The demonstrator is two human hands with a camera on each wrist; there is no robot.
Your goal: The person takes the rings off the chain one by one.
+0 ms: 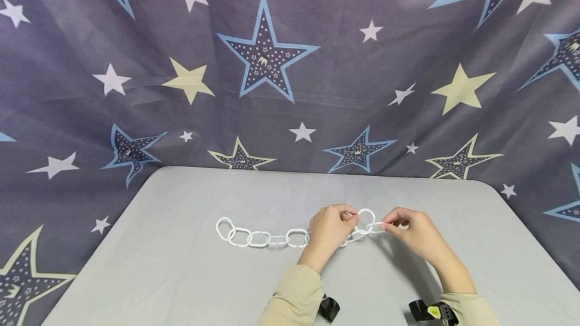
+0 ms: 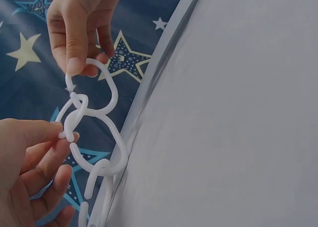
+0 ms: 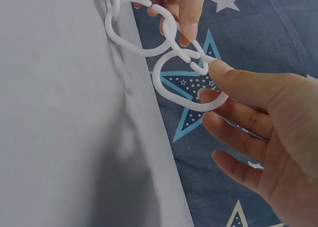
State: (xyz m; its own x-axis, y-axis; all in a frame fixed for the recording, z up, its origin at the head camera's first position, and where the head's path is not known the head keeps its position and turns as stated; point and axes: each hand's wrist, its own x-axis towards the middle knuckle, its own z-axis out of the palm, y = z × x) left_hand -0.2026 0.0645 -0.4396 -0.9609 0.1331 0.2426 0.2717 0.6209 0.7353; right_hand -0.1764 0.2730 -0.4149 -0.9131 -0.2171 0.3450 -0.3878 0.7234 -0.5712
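Note:
A chain of white oval plastic links (image 1: 260, 239) stretches across the grey table, its left part lying on the surface. Thumb and fingertips of my left hand (image 1: 330, 226) pinch a link (image 2: 74, 118) near the chain's right end. Just to its right, my right hand (image 1: 414, 229) pinches the end link (image 3: 166, 90) between thumb and index finger, the other fingers loosely spread. In the right wrist view this end link overlaps the link in the left hand, close to a small gap in that link. Several links between are partly hidden behind my left hand.
The grey table (image 1: 181, 286) has rounded far corners and meets a dark curtain (image 1: 317, 84) printed with stars. Black straps with small devices (image 1: 329, 309) sit at both wrists, by beige sleeves (image 1: 292, 296).

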